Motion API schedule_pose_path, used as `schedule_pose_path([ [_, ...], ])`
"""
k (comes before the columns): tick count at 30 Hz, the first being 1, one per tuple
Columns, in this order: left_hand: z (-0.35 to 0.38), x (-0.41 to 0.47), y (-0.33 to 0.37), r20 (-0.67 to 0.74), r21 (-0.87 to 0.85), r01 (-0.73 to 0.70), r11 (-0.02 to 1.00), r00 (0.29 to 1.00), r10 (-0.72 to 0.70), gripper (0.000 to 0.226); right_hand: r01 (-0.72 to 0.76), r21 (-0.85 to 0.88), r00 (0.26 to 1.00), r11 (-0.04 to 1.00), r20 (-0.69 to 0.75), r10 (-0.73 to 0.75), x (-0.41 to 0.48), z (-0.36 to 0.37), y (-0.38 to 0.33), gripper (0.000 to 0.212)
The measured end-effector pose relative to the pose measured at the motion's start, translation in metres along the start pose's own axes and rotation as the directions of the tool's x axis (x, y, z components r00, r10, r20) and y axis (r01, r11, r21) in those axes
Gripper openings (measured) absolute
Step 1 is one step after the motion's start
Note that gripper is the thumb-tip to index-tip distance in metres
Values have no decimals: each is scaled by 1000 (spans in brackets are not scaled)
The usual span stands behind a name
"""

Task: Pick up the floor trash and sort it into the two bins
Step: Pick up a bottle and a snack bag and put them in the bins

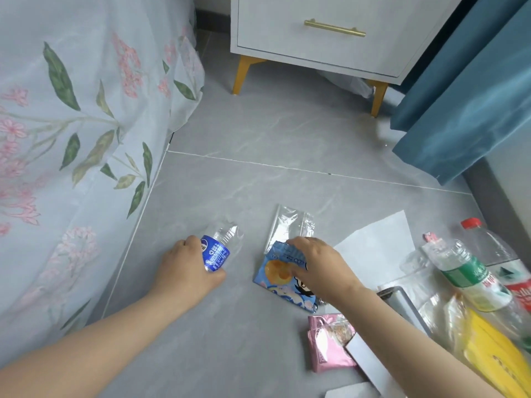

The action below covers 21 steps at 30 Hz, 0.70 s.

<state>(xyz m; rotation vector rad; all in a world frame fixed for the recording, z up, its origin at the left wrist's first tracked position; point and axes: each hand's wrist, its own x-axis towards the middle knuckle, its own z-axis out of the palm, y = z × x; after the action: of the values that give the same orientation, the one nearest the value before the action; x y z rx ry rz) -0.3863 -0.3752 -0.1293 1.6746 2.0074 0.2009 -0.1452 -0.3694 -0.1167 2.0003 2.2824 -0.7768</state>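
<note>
A crushed clear plastic bottle [222, 242] with a blue label lies on the grey tiled floor, and my left hand [186, 271] grips it around the label. My right hand [319, 268] pinches a blue snack wrapper [275, 278] printed with a cartoon figure, low over the floor. A clear plastic sleeve [288, 228] lies just beyond the wrapper. A pink snack packet [327, 343] lies on the floor under my right forearm. No bin is clearly visible.
To the right lie a white paper sheet [379, 248], a bottle with a green label [465, 271], a red-capped bottle [488, 242] and a yellow packet [494, 357]. A floral bedspread [71, 139] hangs at left. A grey nightstand [330, 38] and a blue curtain [465, 104] stand behind.
</note>
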Motion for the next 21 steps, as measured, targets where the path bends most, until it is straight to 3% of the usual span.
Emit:
schedule_pose_path([
  [4,0,-6,2,9,61,-23,998,1000,23,44,7,42,1000,999,7,-7,-42,16,1,44],
  [7,2,-13,2,24,77,-40,996,999,38,43,-4,26,1000,1000,-15,4,-55,16,-1,28],
  [11,3,-23,1,39,96,-52,994,998,48,43,-54,140,993,989,-92,67,-44,-3,4,39],
  [13,4,-27,0,48,105,-55,993,998,51,43,-41,133,993,990,-102,55,-31,-11,8,30],
  [21,3,-37,-3,78,93,-57,994,996,50,43,-121,-50,980,991,152,127,7,-17,10,54],
])
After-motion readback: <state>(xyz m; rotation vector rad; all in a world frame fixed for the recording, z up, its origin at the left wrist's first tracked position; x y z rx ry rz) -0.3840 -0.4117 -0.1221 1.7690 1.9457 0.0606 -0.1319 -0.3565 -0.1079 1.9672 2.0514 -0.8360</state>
